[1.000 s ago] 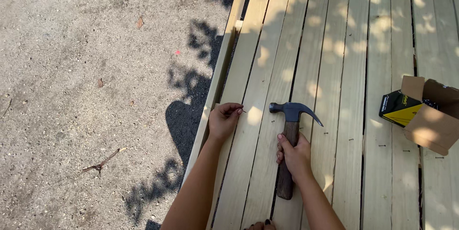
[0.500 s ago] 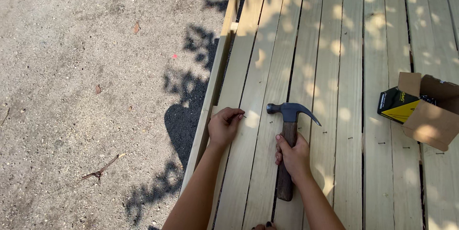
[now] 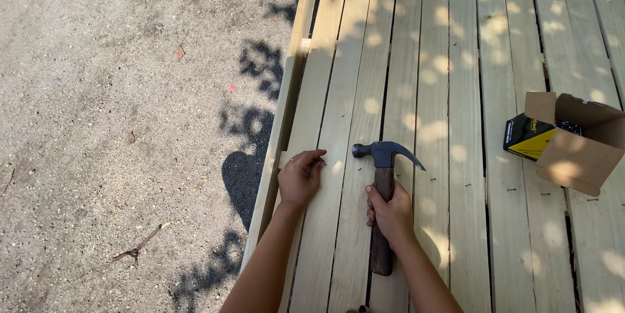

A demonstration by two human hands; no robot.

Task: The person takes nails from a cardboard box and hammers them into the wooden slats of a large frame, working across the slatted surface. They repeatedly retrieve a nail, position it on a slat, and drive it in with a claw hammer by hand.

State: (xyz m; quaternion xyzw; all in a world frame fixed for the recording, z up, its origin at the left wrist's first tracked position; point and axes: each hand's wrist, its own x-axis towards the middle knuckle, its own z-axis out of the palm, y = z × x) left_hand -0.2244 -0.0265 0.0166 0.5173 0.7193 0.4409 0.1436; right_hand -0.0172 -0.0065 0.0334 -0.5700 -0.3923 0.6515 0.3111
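My right hand (image 3: 389, 212) is clenched around the dark wooden handle of a claw hammer (image 3: 383, 183), gripping it about midway up. The hammer lies nearly flat along the pale deck boards (image 3: 456, 92), its metal head just ahead of my knuckles, striking face pointing toward my left hand and claw curving away to the right. My left hand (image 3: 301, 176) rests on the outermost board, just beside the hammer head but apart from it. Its fingers are curled and the thumb and forefinger are pinched together near the board's surface; they may be pinching a small nail, though I cannot tell for sure from this view. To the left of that hand the deck edge drops to sandy ground (image 3: 117, 124), dappled with leaf shadows. Well off to the right of my right hand sits an open cardboard box (image 3: 576, 147) with a yellow-and-black packet (image 3: 528, 137) touching its near side.
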